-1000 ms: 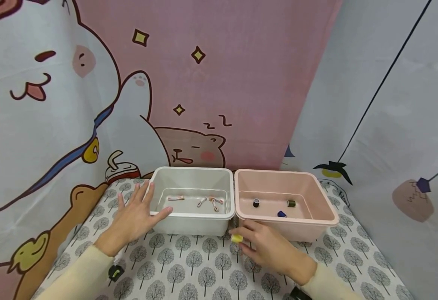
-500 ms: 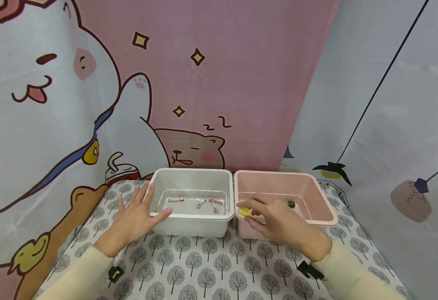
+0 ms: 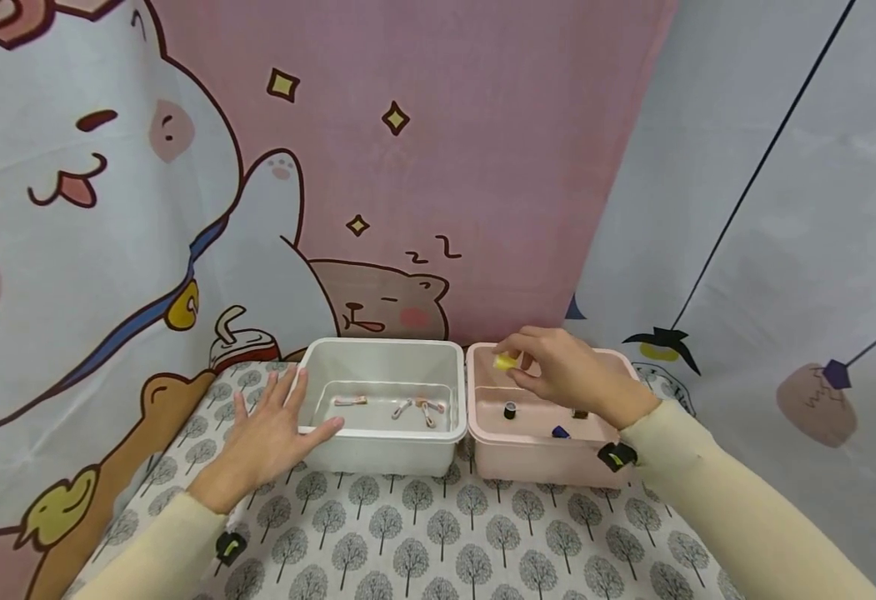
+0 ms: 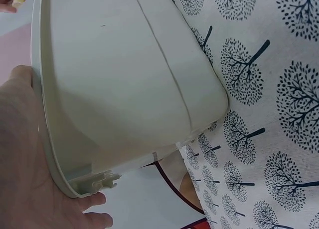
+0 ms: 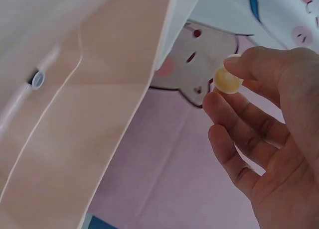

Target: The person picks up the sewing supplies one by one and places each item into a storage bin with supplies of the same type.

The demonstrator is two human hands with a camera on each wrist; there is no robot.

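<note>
My right hand pinches a small yellow thread spool between thumb and fingertips, over the back part of the pink bin. In the right wrist view the round end of the spool shows between the thumb and index finger, the other fingers loosely bent. Inside the pink bin lie a dark spool, a blue piece and a green spool partly behind the wrist. My left hand rests at the left front corner of the white bin, fingers spread along its rim.
Several slim pinkish-white pieces lie on the white bin's floor, one of them apart to the left. Both bins stand side by side on a tree-print cloth. A printed curtain hangs right behind them.
My right hand has carried the yellow spool from in front of the bins up over the pink bin's front rim to its back part. The left hand stays at the white bin.
</note>
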